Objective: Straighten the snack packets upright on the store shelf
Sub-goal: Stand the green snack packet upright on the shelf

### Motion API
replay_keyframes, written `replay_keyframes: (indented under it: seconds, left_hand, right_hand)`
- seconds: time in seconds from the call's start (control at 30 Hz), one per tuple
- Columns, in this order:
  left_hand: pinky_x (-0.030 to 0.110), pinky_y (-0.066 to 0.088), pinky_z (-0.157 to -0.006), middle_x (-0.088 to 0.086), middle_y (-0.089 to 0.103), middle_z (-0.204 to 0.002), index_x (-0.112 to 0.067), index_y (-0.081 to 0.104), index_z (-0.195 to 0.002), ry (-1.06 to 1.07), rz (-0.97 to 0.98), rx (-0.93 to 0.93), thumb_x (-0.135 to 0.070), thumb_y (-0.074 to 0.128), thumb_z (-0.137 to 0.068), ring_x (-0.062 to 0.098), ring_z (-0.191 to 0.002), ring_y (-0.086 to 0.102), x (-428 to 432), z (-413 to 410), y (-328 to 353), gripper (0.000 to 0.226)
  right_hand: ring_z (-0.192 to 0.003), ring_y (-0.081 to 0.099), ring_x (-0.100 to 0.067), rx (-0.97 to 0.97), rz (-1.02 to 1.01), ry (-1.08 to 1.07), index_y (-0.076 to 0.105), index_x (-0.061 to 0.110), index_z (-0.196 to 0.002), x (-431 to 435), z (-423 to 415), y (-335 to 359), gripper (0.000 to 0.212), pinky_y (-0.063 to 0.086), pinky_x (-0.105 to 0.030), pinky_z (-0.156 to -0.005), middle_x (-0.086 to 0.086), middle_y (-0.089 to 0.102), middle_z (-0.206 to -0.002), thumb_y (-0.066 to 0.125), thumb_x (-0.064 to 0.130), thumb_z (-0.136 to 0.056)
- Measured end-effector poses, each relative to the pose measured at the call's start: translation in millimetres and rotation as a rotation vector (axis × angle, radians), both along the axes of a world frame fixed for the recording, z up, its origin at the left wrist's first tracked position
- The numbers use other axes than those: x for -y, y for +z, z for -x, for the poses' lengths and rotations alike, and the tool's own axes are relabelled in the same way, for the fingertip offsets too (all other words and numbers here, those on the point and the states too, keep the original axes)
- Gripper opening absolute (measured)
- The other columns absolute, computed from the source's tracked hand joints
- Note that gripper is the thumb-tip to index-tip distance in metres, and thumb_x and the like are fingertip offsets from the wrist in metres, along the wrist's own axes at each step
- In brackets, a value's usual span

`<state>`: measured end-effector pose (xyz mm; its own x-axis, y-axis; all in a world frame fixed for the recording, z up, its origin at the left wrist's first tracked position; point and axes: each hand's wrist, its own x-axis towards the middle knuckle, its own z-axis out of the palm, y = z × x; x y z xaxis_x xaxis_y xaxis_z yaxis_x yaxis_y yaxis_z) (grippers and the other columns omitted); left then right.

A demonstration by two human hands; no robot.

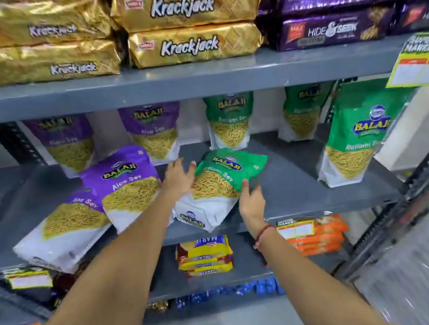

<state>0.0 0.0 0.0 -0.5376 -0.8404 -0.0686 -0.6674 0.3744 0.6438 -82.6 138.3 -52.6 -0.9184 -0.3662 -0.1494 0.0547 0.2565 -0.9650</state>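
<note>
Shelving: grey metal middle shelf (306, 177) carries the Balaji packets; gold Krackjack packs (188, 25) and purple Hide & Seek packs (332, 8) are stacked on the shelf above.
Fallen purple packets: two Aloo Sev packets lie tipped at front left, the upper one (125, 185) overlapping the lower one (63, 230).
Upright packets: one green Ratlami Sev packet (355, 131) stands at front right; four more stand along the back, two purple, two green.
Centre packet: green Ratlami Sev packet (219, 186) lies tilted, top toward the back right, white bottom at the shelf's front edge.
Left hand (179, 178): fingers spread, resting against the centre packet's upper left side.
Right hand (250, 201): fingers loosely apart, touching the packet's lower right edge; whether it grips is blurred, probably not.
Wrist: red thread band (263, 234) on the right arm.
</note>
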Motion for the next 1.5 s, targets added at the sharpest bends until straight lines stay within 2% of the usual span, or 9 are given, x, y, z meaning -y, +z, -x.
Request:
replay_keyframes:
  seconds: [0.27,0.33,0.4,0.5,0.57,0.67,0.9,1.07,1.5]
  left_hand:
    - [0.031,0.027,-0.109,0.021,0.029,-0.152,-0.002,0.034,-0.140,0.021,-0.250,0.348,-0.032,0.031,-0.099,0.031,-0.137,0.032,18.9,19.9,-15.8,0.051]
    - [0.033,0.036,-0.102,0.027,0.041,-0.141,0.002,0.042,-0.132,0.052,-0.260,0.326,-0.024,0.032,-0.099,0.029,-0.116,0.048,24.8,19.4,-19.4,0.043]
    - [0.029,0.048,-0.078,0.029,0.057,-0.101,0.004,0.056,-0.100,0.042,-0.277,0.289,-0.025,0.033,-0.099,0.024,-0.078,0.048,26.8,20.2,-21.7,0.036]
    - [0.018,0.036,-0.035,0.008,0.038,-0.062,-0.005,0.049,-0.071,0.159,-0.457,0.117,-0.024,0.042,-0.097,0.015,-0.053,0.034,23.0,17.4,-27.1,0.033]
    - [0.018,0.044,-0.045,0.010,0.058,-0.078,-0.001,0.060,-0.102,0.205,-0.545,-0.031,-0.022,0.050,-0.094,0.021,-0.068,0.052,18.6,13.9,-34.4,0.023]
    - [0.032,0.049,-0.085,0.018,0.062,-0.122,0.006,0.058,-0.119,0.333,-0.632,-0.238,-0.017,0.063,-0.085,0.023,-0.095,0.058,17.4,11.7,-44.7,0.041]
    - [0.035,0.046,-0.092,0.015,0.065,-0.122,-0.007,0.065,-0.115,0.546,-0.587,-0.527,-0.022,0.060,-0.087,0.034,-0.110,0.060,8.8,6.5,-42.3,0.032]
    - [0.022,0.039,-0.087,0.015,0.060,-0.128,-0.002,0.059,-0.121,0.507,-0.501,-0.705,-0.012,0.049,-0.093,0.028,-0.118,0.055,-4.4,4.6,-43.3,0.031]
    - [0.026,0.042,-0.086,0.014,0.063,-0.123,-0.004,0.063,-0.116,0.456,-0.462,-0.773,-0.013,0.050,-0.093,0.026,-0.111,0.058,-15.2,42.7,-40.4,0.028]
  right_hand:
    - [-0.115,0.054,-0.044,0.286,-0.166,-0.073,0.055,-0.006,-0.118,27.1,15.3,-6.5,0.035,0.045,-0.046,-0.096,-0.028,0.057,-0.126,0.045,0.019,-0.096]
    - [-0.111,0.057,-0.044,0.330,-0.155,-0.090,0.055,-0.006,-0.116,27.1,21.2,-8.3,0.031,0.048,-0.051,-0.095,-0.028,0.057,-0.124,0.046,0.012,-0.092]
    - [-0.107,0.059,-0.044,0.339,-0.150,-0.092,0.057,-0.008,-0.111,27.6,25.4,-8.0,0.028,0.050,-0.053,-0.092,-0.029,0.059,-0.121,0.047,0.007,-0.090]
    - [-0.104,0.060,-0.043,0.310,-0.143,-0.105,0.061,-0.006,-0.106,25.6,32.2,-5.3,0.026,0.052,-0.049,-0.090,-0.028,0.061,-0.118,0.046,0.006,-0.088]
    - [-0.106,0.059,-0.043,0.280,-0.137,-0.115,0.063,-0.003,-0.107,21.8,35.6,-4.7,0.026,0.049,-0.043,-0.089,-0.027,0.062,-0.119,0.047,0.006,-0.088]
    - [-0.110,0.057,-0.042,0.264,-0.113,-0.125,0.064,-0.001,-0.111,16.7,36.0,-2.0,0.028,0.047,-0.039,-0.090,-0.026,0.062,-0.121,0.048,0.008,-0.089]
    - [-0.107,0.059,-0.031,0.159,0.094,-0.071,0.066,0.002,-0.108,21.7,42.0,23.3,0.024,0.044,-0.033,-0.091,-0.019,0.065,-0.115,0.049,0.009,-0.093]
    - [-0.090,0.058,-0.019,0.105,0.287,0.019,0.066,0.000,-0.099,22.3,41.3,33.9,0.022,0.045,-0.029,-0.082,-0.014,0.067,-0.100,0.045,0.009,-0.096]
    - [-0.091,0.056,-0.017,0.039,0.348,0.062,0.063,-0.003,-0.104,13.3,85.8,44.6,0.024,0.045,-0.016,-0.069,-0.022,0.066,-0.113,0.043,0.008,-0.097]
